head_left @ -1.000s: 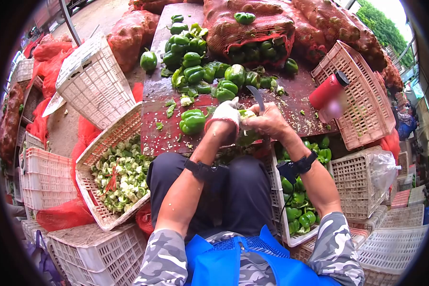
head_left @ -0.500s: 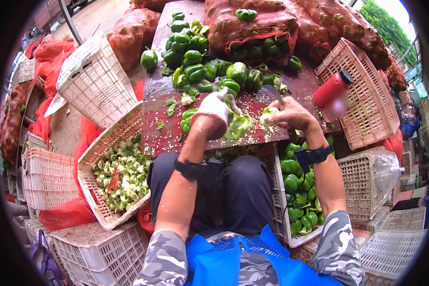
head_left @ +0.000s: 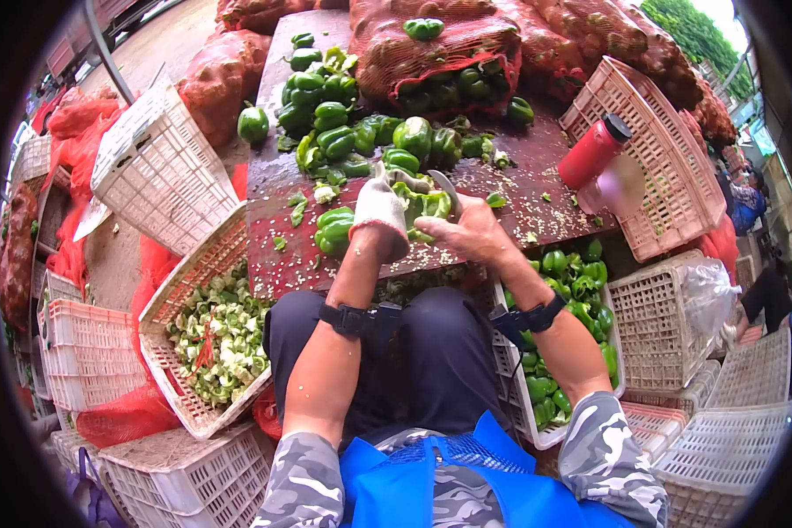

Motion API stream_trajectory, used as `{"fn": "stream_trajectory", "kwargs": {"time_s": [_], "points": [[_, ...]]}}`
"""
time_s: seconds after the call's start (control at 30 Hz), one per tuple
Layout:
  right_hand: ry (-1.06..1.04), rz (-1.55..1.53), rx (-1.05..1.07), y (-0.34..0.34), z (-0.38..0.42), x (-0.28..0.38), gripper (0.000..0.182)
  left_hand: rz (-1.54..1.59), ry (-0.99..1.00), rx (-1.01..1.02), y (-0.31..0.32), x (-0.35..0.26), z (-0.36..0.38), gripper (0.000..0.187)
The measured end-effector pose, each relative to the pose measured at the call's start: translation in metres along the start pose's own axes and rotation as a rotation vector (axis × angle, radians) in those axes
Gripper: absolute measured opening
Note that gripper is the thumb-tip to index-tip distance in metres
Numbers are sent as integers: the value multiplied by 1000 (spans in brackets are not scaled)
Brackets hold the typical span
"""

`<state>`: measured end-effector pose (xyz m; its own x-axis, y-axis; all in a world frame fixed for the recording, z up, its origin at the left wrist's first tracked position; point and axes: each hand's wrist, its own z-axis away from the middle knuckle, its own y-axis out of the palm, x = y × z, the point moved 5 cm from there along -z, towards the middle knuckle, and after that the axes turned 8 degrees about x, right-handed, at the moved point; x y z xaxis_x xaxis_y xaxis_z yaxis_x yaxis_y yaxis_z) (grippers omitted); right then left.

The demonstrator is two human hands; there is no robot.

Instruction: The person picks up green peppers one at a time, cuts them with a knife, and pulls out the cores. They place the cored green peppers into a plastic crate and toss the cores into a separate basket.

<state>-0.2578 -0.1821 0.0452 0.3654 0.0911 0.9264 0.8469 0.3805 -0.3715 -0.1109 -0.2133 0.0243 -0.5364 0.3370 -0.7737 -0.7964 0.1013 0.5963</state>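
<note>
My left hand (head_left: 382, 209), in a whitish glove, is closed around a cut green bell pepper (head_left: 427, 204) over the front of the red board. Close against it, my right hand (head_left: 475, 231) is bare and closed on a knife, whose curved metal blade (head_left: 446, 187) shows at the pepper's far side; its handle is hidden in my fist. Another green pepper (head_left: 333, 231) lies just left of my glove. Beyond both hands is a pile of whole green peppers (head_left: 336, 141). Pale seeds and green scraps are scattered across the board (head_left: 290, 264).
A crate (head_left: 204, 426) of pale green pepper cores is at my left knee. Another crate (head_left: 546, 436) with green peppers is at my right. Red mesh sacks (head_left: 370, 53) line the board's back. A red bottle (head_left: 593, 151) stands at the right beside a tilted crate (head_left: 669, 176).
My right hand has moved left to the pepper, and the pale piece by its fingers is no longer seen there. The pepper in my left hand is raised and turned. The view has shifted slightly.
</note>
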Motion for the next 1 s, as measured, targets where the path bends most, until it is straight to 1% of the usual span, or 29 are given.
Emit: {"fn": "stream_trajectory", "kwargs": {"time_s": [0.03,0.07,0.1,0.13,0.17,0.2,0.23,0.27,0.3,0.33,0.37,0.43,0.5,0.53,0.57,0.63,0.67,0.7,0.77,0.83,0.87,0.9,0.97,1.0], "points": [[-52,25,-42,0,1,-1,37,0,3,-12,4,1,2,54],[-6,23,-86,-2,4,1,34,49,13,21,2,8,-2,55],[10,-17,-120,-4,8,3,26,-180,12,-69,-2,4,1,51],[58,53,-119,-8,13,4,21,29,21,0,-9,23,-13,43],[113,128,-130,-16,19,4,17,-84,20,-4,-22,30,-23,35],[139,46,-134,-20,26,-4,12,-189,-4,21,-16,26,-20,35],[155,-39,-136,-22,34,-15,9,-219,50,50,-14,22,-21,36],[95,-108,-171,-28,42,-26,10,-116,41,-8,1,8,-3,50],[27,-181,-191,-33,50,-30,12,-208,82,-119,-11,4,-11,53],[141,-186,-212,-45,67,-21,14,-258,157,-124,-17,-2,-11,56],[172,-233,-249,-57,78,-34,14,-95,114,-122,-18,-3,-15,58],[227,-285,-326,-84,111,-12,11,66,127,14,-40,-6,-29,61],[175,-193,-499,-127,134,-20,10,33,145,-30,-32,-32,-13,61],[190,-186,-585,-152,147,-12,12,45,181,-81,-28,-43,-4,61],[205,-178,-673,-180,159,-2,15,74,195,-37,-35,-49,-3,60],[35,-128,-879,-241,174,18,14,40,210,-172,-39,-64,8,61],[29,-79,-977,-268,179,33,13,117,202,-1,-65,-60,-11,61],[25,-29,-1076,-295,186,48,11,152,204,-40,-66,-64,-6,60],[-60,-157,-955,-354,193,41,13,189,201,54,-72,-68,-5,60],[-35,-378,-837,-375,200,40,19,189,190,8,-72,-70,-5,61],[-77,-482,-736,-382,203,33,23,190,180,-16,-72,-69,-5,61],[-136,-656,-661,-381,208,28,26,198,183,4,-73,-69,-6,61],[-268,-899,-529,-368,219,19,34,213,177,49,-76,-67,-9,60],[-312,-975,-433,-365,223,9,37,184,161,-27,-72,-69,-6,60]]}}
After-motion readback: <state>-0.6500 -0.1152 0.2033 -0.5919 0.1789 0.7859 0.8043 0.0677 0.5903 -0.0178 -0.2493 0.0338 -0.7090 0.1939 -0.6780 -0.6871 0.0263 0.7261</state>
